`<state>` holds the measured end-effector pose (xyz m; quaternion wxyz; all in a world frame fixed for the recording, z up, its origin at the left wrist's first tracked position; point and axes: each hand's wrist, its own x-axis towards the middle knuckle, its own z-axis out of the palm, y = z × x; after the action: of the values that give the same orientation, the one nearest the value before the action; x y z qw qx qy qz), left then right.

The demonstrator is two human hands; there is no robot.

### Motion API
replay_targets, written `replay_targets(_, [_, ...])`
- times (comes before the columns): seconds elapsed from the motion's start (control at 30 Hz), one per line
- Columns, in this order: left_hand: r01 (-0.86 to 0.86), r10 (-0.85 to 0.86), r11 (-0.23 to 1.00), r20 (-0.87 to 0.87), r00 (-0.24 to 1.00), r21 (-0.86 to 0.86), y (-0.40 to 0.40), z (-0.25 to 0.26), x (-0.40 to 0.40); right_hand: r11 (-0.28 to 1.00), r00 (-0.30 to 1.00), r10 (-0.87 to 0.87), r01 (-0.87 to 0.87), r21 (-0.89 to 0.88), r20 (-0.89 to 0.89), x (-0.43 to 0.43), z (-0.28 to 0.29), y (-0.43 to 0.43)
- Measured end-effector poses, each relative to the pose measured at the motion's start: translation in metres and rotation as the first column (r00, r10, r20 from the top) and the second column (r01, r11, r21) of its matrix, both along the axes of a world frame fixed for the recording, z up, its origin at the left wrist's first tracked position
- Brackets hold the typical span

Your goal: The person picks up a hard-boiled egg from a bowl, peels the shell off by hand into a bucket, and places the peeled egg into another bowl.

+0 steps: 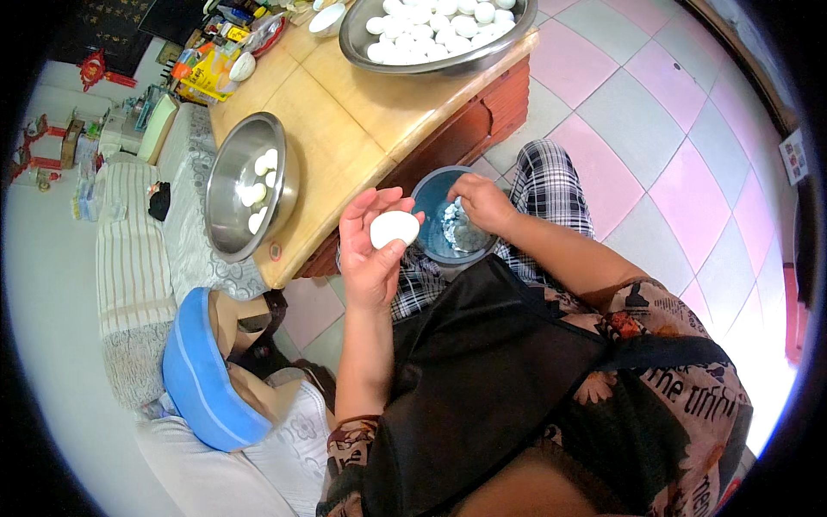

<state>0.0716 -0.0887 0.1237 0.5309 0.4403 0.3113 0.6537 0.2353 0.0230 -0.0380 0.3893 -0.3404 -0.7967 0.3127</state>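
Observation:
A smooth white egg rests in my left hand, held between thumb and fingers in front of the table's edge. My right hand is over the blue-grey bucket, fingers bent down inside its rim; whether they pinch anything is hidden. Pale eggshell pieces lie in that bucket, which stands between my knees. On the table to the left, a steel bowl holds several smooth, apparently peeled eggs. A larger steel basin at the table's far end is heaped with white eggs.
The yellow tabletop has a rounded edge close to my left hand. A white bowl, a yellow packet and other packages stand at its far left. A covered sofa and a blue-backed seat or cushion are at the left.

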Motion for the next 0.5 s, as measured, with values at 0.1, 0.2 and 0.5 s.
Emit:
replay_targets(0.1, [-0.087,0.093,0.995,-0.132,0.987,0.049,0.000,0.006,0.008,0.959,0.998,0.054,-0.055,-0.278,-0.010,0.011,0.025,-0.003])
replay_targets(0.2, [-0.138,0.150,0.987,-0.178,0.973,0.077,-0.003,0.005,0.011,0.991,0.991,0.047,-0.062,-0.121,-0.123,0.015,0.038,-0.003])
replay_targets(0.5, [-0.216,0.218,0.976,0.068,0.974,-0.036,-0.007,0.000,0.031,0.924,0.932,0.331,-0.287,0.252,-0.150,0.000,0.133,-0.039])
